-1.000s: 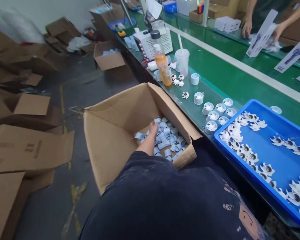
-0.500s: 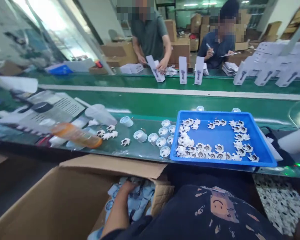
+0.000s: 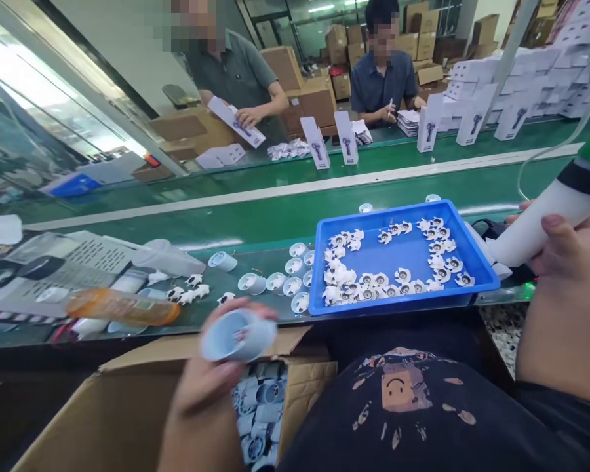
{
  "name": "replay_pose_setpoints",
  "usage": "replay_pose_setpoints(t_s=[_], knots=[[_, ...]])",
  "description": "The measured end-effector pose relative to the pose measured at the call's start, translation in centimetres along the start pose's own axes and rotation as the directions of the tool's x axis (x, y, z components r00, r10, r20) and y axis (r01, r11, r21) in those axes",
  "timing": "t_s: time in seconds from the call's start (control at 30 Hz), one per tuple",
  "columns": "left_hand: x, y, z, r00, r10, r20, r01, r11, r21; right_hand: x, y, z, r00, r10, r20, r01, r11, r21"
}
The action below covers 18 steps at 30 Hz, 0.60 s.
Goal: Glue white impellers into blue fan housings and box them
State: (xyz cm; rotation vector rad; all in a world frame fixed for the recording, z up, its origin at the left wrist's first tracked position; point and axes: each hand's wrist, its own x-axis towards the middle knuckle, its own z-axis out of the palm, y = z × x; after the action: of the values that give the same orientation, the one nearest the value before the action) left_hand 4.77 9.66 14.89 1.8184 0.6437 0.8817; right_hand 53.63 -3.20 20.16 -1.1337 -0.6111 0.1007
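Observation:
My left hand [image 3: 204,380] is wrapped round a light-blue cup-shaped plastic housing [image 3: 260,337], its open end turned toward me and a small part or wires inside. It is held above the edge of a cardboard box [image 3: 128,406], where many similar blue housings [image 3: 263,419] lie. At the far right, my right hand [image 3: 570,242] grips a white cylinder [image 3: 531,226] with a black band and a green end, tilted over the bench. Between the hands stands a blue tray [image 3: 403,301] with white finned impellers [image 3: 344,272] along its sides.
Several blue housings [image 3: 292,286] stand left of the tray. An orange bottle [image 3: 122,307] lies farther left, near loose impellers [image 3: 194,292]. Across the green bench [image 3: 177,226], two people handle white cartons [image 3: 316,145] and papers. A vertical-printed carton row [image 3: 472,124] stands at the back right.
My left hand has come up out of the cardboard box with a blue housing in it. My right hand has come into view, holding the white cylinder. The view has shifted and tilted.

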Motion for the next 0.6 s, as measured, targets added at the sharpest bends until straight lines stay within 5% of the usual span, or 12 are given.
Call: replay_pose_setpoints(t_s=[0.13, 0.27, 0.4, 0.6], knots=[[7.1, 2.4, 11.1, 0.942, 0.084, 0.324, -0.127, 0.985, 0.115, -2.8, -3.6, 2.7, 0.947, 0.18, 0.268, -0.224, 0.964, 0.144], [10.3, 4.1, 17.5, 0.817, 0.274, 0.507, -0.341, 0.939, 0.04, -5.9, -6.4, 6.3, 0.867, 0.105, 0.487, -0.278, 0.913, 0.297], [10.6, 4.9, 20.4, 0.807, 0.409, 0.426, -0.418, 0.905, -0.078, -7.3, -7.1, 7.7, 0.851, 0.131, 0.509, -0.281, 0.932, 0.229], [10.0, 5.0, 21.4, 0.84, 0.36, 0.405, -0.352, 0.931, -0.099, -7.9, -7.2, 6.7, 0.819, 0.079, 0.568, -0.233, 0.951, 0.203]])
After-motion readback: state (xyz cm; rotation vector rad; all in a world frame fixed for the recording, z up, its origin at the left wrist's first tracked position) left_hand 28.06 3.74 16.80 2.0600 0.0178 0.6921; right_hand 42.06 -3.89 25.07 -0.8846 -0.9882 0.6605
